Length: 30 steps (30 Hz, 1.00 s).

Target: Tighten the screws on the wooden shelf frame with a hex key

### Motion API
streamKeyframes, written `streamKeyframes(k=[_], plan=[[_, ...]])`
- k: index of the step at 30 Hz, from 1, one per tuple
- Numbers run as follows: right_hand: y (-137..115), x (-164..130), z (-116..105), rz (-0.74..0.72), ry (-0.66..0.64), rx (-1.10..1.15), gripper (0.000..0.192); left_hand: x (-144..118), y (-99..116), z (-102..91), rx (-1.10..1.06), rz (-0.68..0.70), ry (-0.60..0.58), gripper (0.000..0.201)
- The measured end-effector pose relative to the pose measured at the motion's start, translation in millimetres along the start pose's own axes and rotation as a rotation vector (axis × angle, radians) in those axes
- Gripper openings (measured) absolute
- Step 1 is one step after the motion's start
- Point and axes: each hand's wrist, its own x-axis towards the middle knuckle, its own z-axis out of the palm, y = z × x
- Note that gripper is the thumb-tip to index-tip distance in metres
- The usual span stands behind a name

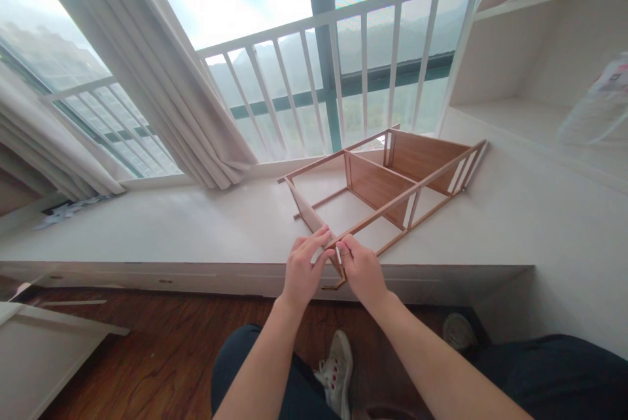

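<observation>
A wooden frame (387, 178) lies flat on a broad white bench (171, 224) that runs under a window, its near corner reaching the front edge of the bench. The left hand (303, 271) rests on that corner, fingers curved over the rail and partly spread; the right hand (362, 268) closes on the same corner from the other side, fingertips pinching what looks like a small pale piece (too small to identify) against the wood. The two hands nearly touch.

Behind the frame, a white railing (343, 60) of upright bars guards tall glass, with hazy hills and an overcast sky beyond. Cream curtains (161, 93) hang bunched to the left, their hems pooling on the bench. To the right a white shelf (534, 53) stands on the same surface, holding a clear plastic bag (598, 106).

Below the bench edge the floor (161, 354) is dark wood. A white panel (44, 348) lies on it at left, and a pale sneaker (336, 364) shows between the person's dark-trousered knees.
</observation>
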Motion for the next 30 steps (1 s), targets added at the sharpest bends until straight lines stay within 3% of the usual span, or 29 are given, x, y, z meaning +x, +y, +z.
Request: streamKeyframes(k=[8, 14, 17, 19, 21, 24, 27, 30], plan=[[13.4, 2.2, 4.5, 0.086, -0.051, 0.262, 0.059, -3.3, -2.0, 5.0, -0.254, -0.183, -0.007, 0.037], [26.2, -1.9, 3.5, 0.104, -0.125, 0.358, 0.069, -13.1, -4.3, 6.9, -0.422, -0.273, -0.042, 0.050], [31.1, -7.0, -2.2, 0.121, -0.182, 0.377, 0.071, -21.9, -3.3, 5.9, -0.442, -0.324, 0.009, 0.057], [36.2, -15.2, -8.6, 0.138, -0.223, 0.373, 0.069, -33.6, 0.1, 6.5, -0.485, -0.448, 0.088, 0.058], [42.9, -30.5, -15.7, 0.167, -0.262, 0.361, 0.064, -53.4, 6.9, 11.4, -0.552, -0.673, 0.178, 0.056], [55.9, -68.7, -22.0, 0.225, -0.315, 0.360, 0.047, -100.2, 23.9, 32.2, -0.609, -0.850, 0.135, 0.055], [70.3, -117.0, -20.5, 0.257, -0.328, 0.376, 0.030, -157.3, 46.2, 66.0, -0.777, -1.083, -0.087, 0.069], [78.9, -157.0, -18.4, 0.309, -0.283, 0.422, 0.024, -202.6, 68.1, 97.4, -0.899, -1.204, -0.299, 0.083]])
